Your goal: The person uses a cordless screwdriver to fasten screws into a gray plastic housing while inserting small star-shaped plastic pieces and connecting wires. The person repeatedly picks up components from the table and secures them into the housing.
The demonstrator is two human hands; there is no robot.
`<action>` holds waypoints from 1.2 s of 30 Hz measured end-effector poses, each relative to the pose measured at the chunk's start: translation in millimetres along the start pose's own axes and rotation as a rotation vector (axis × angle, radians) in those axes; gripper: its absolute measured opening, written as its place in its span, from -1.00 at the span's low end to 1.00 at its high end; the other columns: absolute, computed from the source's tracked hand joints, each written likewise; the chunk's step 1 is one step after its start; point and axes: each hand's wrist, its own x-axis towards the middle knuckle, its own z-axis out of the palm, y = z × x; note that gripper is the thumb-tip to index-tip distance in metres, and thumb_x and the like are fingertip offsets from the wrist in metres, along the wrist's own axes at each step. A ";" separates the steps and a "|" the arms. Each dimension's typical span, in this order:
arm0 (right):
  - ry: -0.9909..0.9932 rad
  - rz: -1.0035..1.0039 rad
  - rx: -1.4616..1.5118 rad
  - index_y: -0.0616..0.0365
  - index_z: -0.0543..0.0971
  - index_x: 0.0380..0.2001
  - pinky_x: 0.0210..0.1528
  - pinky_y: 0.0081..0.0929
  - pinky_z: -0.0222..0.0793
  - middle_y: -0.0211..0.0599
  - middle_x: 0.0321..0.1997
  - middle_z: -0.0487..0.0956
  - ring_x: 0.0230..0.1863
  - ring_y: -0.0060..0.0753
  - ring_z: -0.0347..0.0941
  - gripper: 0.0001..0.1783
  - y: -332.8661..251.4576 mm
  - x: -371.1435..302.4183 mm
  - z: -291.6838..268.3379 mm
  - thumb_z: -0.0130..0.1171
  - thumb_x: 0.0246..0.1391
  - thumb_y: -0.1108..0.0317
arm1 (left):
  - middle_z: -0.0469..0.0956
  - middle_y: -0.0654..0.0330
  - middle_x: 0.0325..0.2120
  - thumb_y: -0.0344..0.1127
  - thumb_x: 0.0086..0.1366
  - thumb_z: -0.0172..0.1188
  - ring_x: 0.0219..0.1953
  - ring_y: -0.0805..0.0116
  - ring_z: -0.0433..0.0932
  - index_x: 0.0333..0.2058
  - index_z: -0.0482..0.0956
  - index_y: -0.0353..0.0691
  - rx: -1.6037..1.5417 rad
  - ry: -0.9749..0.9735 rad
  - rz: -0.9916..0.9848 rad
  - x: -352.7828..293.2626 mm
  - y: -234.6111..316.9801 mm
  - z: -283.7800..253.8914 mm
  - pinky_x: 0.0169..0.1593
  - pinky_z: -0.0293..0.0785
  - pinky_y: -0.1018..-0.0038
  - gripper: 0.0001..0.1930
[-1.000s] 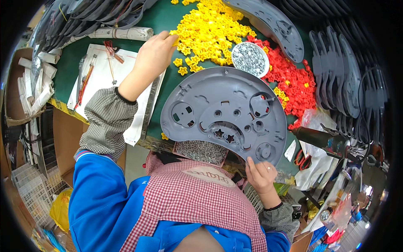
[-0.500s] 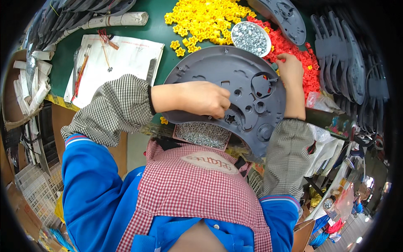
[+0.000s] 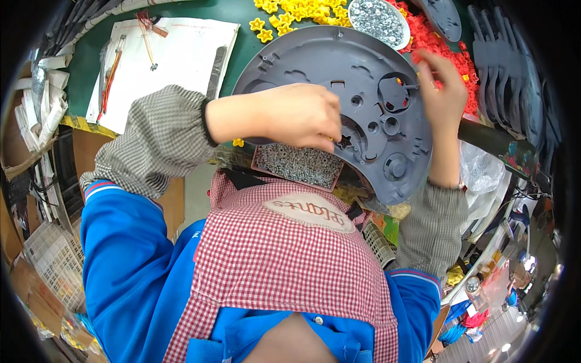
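Note:
A curved grey plastic housing (image 3: 315, 57) with moulded holes and posts lies in front of me. My left hand (image 3: 305, 115) is closed over its inner edge, fingertips beside a star-shaped hole. A speck of yellow shows at those fingertips, too small to name. At the housing's right rim, my right hand (image 3: 445, 88) is raised, thumb and forefinger pinched on a small red plastic piece (image 3: 416, 57). Behind that hand spreads a pile of red plastic pieces (image 3: 469, 69). Yellow star-shaped pieces (image 3: 296, 13) lie beyond the housing, beside a white bowl of small metal parts (image 3: 404, 41).
A box of small metal parts (image 3: 296, 164) sits between the housing and my apron. Left on the green table lies a white paper pad (image 3: 175, 66) with wires on it. Grey plastic parts (image 3: 505, 78) stand stacked at the right. Another grey shell (image 3: 445, 18) lies at the far right.
The whole view has shifted, so the table things appear higher. My right hand has drawn away to the right and a red piece shows at its fingertips. My left hand stays by the star-shaped hole.

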 end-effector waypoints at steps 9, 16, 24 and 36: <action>-0.595 -0.348 0.122 -0.05 0.71 -0.30 0.04 -0.30 0.28 -0.54 -0.24 0.65 -0.11 -0.26 0.42 -0.76 -49.0 -78.7 20.3 0.37 -0.14 0.31 | 0.50 0.30 -0.43 -0.36 -0.04 0.19 -0.37 0.43 0.51 -0.36 0.63 -0.21 0.325 0.308 -0.054 -29.9 74.8 49.4 -0.36 0.55 0.54 -0.79; -0.569 -0.397 0.064 0.02 0.69 -0.32 0.05 -0.33 0.25 -0.48 -0.21 0.63 -0.11 -0.27 0.41 -0.77 -53.5 -78.2 19.7 0.37 -0.15 0.39 | 0.44 0.28 -0.42 -0.35 -0.01 0.15 -0.39 0.36 0.53 -0.51 0.52 -0.17 0.238 0.131 -0.267 -24.2 69.8 80.6 -0.40 0.55 0.48 -0.93; -0.378 -0.292 -0.027 0.11 0.65 -0.32 -0.42 -0.44 0.48 -0.34 -0.32 0.61 -0.46 -0.29 0.54 -0.76 -121.3 -147.2 13.5 0.35 -0.16 0.46 | 0.59 0.15 -0.53 -0.42 0.05 0.33 -0.46 0.22 0.60 -0.45 0.64 -0.23 -0.210 0.330 -0.469 -33.0 78.2 10.6 -0.35 0.53 0.40 -0.92; -0.499 -0.079 -0.042 0.13 0.59 -0.34 -0.37 -0.35 0.47 -0.27 -0.41 0.59 -0.42 -0.18 0.54 -0.83 -118.4 -165.0 33.2 0.30 -0.08 0.48 | 0.64 0.08 -0.55 -0.36 0.03 0.38 -0.48 0.21 0.64 -0.41 0.68 -0.28 -0.127 0.214 -0.504 1.3 15.1 0.5 -0.34 0.55 0.43 -0.86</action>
